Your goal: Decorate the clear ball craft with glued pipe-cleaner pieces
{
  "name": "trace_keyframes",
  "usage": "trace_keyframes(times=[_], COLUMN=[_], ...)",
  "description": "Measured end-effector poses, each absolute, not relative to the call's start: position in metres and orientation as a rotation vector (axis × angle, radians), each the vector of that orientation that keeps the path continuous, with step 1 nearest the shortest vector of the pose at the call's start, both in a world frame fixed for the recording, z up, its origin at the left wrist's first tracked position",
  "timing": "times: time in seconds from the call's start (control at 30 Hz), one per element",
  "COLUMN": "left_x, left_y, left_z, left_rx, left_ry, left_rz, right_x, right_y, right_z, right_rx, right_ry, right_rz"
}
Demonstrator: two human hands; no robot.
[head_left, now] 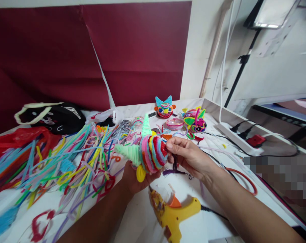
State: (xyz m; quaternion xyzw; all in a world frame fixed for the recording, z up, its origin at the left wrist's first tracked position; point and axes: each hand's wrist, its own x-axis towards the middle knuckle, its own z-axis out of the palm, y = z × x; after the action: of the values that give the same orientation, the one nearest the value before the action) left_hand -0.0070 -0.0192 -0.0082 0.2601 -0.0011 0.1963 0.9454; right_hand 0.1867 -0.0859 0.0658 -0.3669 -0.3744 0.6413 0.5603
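Observation:
A rounded craft piece (pixel 153 153), wound in red, yellow, blue and pink fuzzy strips, has two pale green pointed horns and a yellow round tab. My left hand (pixel 136 179) holds it from below, its fingers partly hidden behind the piece. At the piece's right end, my right hand (pixel 182 153) is pinched with thumb and fingers at the red tip, beside a dark purple tassel (pixel 175 163) that hangs under the fingers. Below both hands lies a yellow glue gun (pixel 176 214) with an orange trigger.
Piles of coloured pipe cleaners (pixel 74 165) cover the left side, near a black bag (pixel 50 118). Finished figures (pixel 165 109) stand at the back. A power strip (pixel 240 138) with plugs sits at the right, below a lamp stand (pixel 239 77).

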Motion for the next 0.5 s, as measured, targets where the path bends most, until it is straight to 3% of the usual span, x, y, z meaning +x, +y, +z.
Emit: trace_keyframes(times=[0.5], left_x=[-0.0056], left_y=[-0.0197], left_z=[-0.0070], left_rx=[0.507], left_ry=[0.032], left_rz=[0.423], right_x=[0.1884], right_y=[-0.0861], right_z=[0.0659], right_rx=[-0.851], right_ry=[-0.869], right_rz=[1.534])
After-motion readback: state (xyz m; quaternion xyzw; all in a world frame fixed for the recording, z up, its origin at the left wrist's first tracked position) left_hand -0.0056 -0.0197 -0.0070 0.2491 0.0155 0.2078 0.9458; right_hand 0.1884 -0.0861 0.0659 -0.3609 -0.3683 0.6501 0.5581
